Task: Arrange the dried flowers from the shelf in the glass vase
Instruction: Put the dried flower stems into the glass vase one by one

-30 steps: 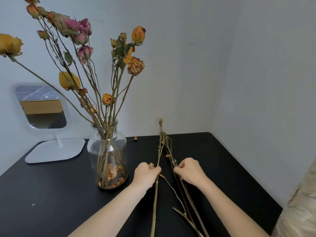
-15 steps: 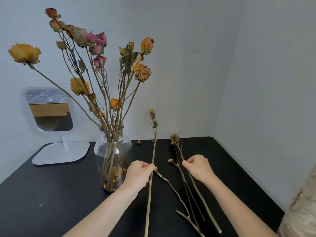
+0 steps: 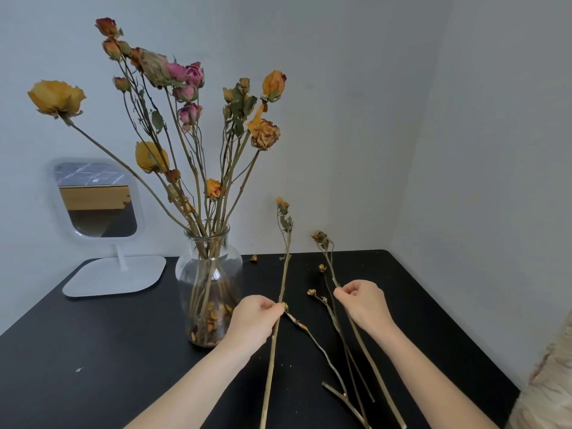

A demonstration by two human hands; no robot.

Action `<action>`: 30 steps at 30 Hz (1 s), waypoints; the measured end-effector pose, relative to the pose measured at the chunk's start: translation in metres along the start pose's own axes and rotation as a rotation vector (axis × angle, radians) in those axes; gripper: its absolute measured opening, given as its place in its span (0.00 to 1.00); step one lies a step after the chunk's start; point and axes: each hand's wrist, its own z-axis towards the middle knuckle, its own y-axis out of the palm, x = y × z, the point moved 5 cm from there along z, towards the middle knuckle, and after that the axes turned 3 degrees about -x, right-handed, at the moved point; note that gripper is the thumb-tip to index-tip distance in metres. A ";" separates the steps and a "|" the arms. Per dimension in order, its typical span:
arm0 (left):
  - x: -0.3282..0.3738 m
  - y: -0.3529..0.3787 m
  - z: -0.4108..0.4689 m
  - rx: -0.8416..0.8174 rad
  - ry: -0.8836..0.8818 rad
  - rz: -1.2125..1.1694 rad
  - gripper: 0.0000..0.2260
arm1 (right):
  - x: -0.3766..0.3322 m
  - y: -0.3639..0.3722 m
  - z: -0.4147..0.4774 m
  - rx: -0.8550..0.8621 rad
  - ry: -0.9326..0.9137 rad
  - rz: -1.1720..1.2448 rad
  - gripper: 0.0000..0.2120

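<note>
The left hand pinches a thin, dry stem at mid-length between thumb and curled fingers. This stem runs nearly upright, its small withered yellow head pointing up and away and its cut end toward the person. The right hand pinches a second stem, whose head tilts left and whose base trails right. A second ago both lay bunched together; now they are parted, heads raised. Just left of the left hand stands the round-bellied glass vase, holding brittle yellow and pink roses. Loose stems lie on the black tabletop between the hands.
</note>
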 end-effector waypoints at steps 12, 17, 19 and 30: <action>0.080 -0.060 -0.062 0.266 0.648 0.244 0.04 | -0.022 0.000 -0.008 0.055 -0.112 0.088 0.03; 0.100 -0.091 -0.084 0.363 0.789 0.274 0.04 | -0.036 0.002 -0.017 0.060 -0.165 0.093 0.03; 0.109 -0.099 -0.091 0.368 0.828 0.299 0.04 | -0.042 0.003 -0.022 0.059 -0.177 0.095 0.02; 0.147 -0.097 -0.114 0.268 0.948 0.502 0.03 | -0.063 0.002 -0.039 0.058 -0.223 0.108 0.03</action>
